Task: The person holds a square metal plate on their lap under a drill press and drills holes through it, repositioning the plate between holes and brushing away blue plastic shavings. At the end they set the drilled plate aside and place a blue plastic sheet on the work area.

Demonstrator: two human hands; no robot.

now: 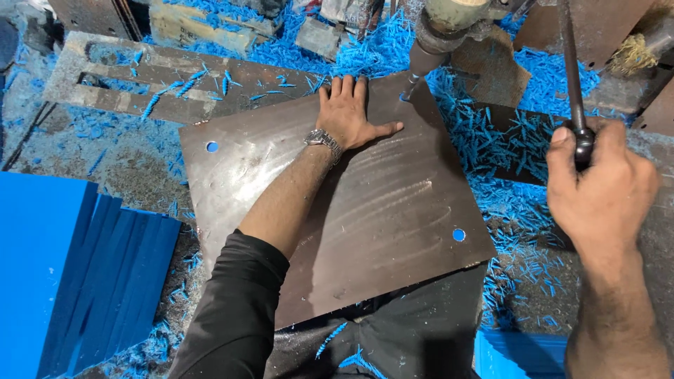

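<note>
The left hand [349, 112] lies flat, fingers spread wide, pressing on the far part of a dark plate [351, 210], apparently to keep it from turning under the drill bit [411, 88], which meets the plate just right of the fingertips. The right hand [600, 186] is closed around the knob of a lever [572, 77] that rises away from it, likely the feed handle of the drill [449, 21].

The plate rests on the desk [126, 165], reaching from the left hand back towards the person's lap, with blue holes near its left [212, 147] and right [458, 234] corners. Blue shavings [491, 133] lie thick between the hands and beyond them. Left of the left forearm stands a stack of blue sheets [77, 267]; beyond it lies a slotted metal bar [161, 84]. Nothing blocks the bit.
</note>
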